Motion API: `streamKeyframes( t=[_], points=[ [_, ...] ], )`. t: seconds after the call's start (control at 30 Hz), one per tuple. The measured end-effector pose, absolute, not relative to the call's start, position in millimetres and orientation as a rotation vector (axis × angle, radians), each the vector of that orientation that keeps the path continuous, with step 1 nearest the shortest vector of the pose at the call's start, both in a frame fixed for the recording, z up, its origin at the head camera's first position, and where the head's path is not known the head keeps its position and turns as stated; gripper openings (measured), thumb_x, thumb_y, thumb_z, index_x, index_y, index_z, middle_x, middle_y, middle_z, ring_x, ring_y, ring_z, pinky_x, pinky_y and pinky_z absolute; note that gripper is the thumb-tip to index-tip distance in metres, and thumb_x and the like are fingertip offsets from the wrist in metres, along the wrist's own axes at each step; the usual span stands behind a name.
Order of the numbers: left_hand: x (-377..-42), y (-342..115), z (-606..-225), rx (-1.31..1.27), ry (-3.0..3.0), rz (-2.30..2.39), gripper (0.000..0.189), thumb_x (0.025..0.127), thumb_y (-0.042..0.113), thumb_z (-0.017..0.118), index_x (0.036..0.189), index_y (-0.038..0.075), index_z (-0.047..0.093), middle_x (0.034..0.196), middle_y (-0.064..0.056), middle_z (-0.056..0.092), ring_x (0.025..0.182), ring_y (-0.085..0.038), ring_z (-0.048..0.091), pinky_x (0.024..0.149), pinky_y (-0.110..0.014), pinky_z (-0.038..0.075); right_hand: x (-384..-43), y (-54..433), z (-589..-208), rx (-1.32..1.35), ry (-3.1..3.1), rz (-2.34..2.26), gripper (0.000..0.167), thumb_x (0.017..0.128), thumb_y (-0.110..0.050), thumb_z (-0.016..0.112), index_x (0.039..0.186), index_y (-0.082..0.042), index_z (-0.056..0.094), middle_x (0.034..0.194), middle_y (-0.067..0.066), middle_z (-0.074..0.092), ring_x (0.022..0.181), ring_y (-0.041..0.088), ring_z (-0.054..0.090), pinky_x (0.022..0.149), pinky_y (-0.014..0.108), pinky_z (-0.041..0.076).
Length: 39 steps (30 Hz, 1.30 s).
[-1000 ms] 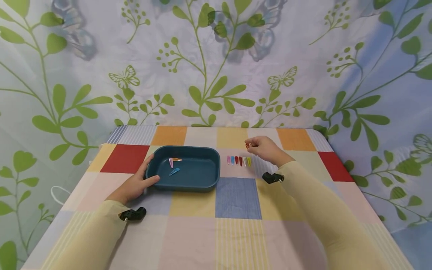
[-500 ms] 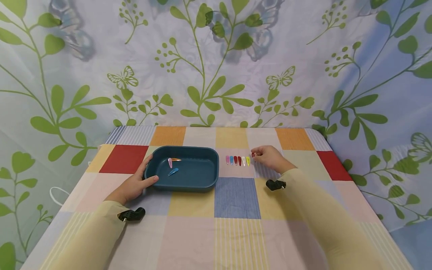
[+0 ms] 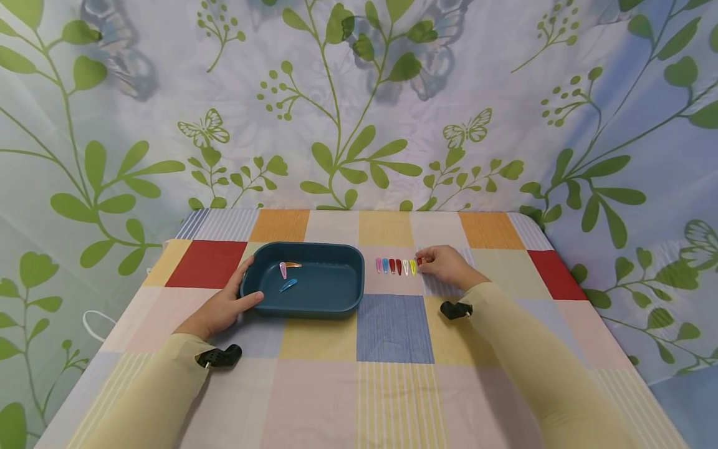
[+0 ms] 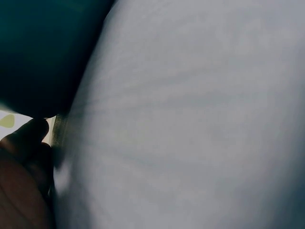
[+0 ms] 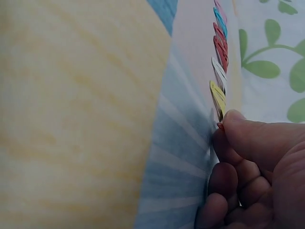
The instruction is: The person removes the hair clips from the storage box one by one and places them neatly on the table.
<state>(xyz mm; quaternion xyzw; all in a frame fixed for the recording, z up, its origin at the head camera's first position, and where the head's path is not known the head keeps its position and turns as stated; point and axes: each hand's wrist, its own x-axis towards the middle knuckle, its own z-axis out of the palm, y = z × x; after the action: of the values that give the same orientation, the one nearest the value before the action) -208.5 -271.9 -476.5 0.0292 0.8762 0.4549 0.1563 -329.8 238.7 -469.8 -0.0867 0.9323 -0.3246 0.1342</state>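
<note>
A red snap hair clip [image 5: 220, 125] is pinched between the thumb and index finger of my right hand [image 3: 445, 265], at the right end of a row of clips. Closest to it lies a yellow hair clip [image 5: 218, 98], then a white hair clip [image 5: 219, 72]. Farther left in the row come dark red clips [image 3: 395, 267], a blue clip [image 3: 385, 265] and a pink clip [image 3: 378, 265]. My left hand [image 3: 221, 307] rests against the left end of a dark teal tub [image 3: 320, 312], its fingers extended along the wall and its thumb at the near left corner.
Inside the tub lie a pink clip [image 3: 283, 269], an orange clip [image 3: 294, 265] and a blue clip [image 3: 288, 285]. A patchwork cloth [image 3: 314, 399] covers the table. Behind it hangs a leaf-patterned curtain [image 3: 359, 125]. A white cord loop [image 3: 92, 324] shows at the left edge.
My right hand has come down and toward me, bringing the red hair clip to the right end of the row beside the yellow one. The left hand stays at the tub.
</note>
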Motion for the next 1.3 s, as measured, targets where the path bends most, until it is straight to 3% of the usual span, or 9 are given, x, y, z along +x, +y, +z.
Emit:
streamKeyframes(
  t=[0.3,1.3],
  points=[
    [-208.6,-271.1,-475.7,0.079,2.513,1.292,0.099,0.101,0.049,0.063,0.168,0.042,-0.009,0.175,-0.024,0.003,0.154,-0.057,0.013,0.113,-0.08,0.035,-329.0,237.8,-473.6,-0.226,2.707,-0.906,0.036,0.098,-0.017,0.074,0.131,-0.005,0.072,0.092,0.002,0.064,0.09,0.02,0.055,0.08,0.03,0.043],
    [-208.6,-271.5,-477.3,0.066,2.523,1.277,0.1,0.099,0.051,0.064,0.167,0.044,-0.01,0.175,-0.024,0.003,0.155,-0.057,0.013,0.112,-0.08,0.035,-326.3,245.5,-469.6,-0.285,2.658,-0.865,0.049,0.094,-0.017,0.078,0.139,-0.001,0.066,0.103,0.005,0.065,0.095,0.02,0.055,0.08,0.029,0.044]
  ],
)
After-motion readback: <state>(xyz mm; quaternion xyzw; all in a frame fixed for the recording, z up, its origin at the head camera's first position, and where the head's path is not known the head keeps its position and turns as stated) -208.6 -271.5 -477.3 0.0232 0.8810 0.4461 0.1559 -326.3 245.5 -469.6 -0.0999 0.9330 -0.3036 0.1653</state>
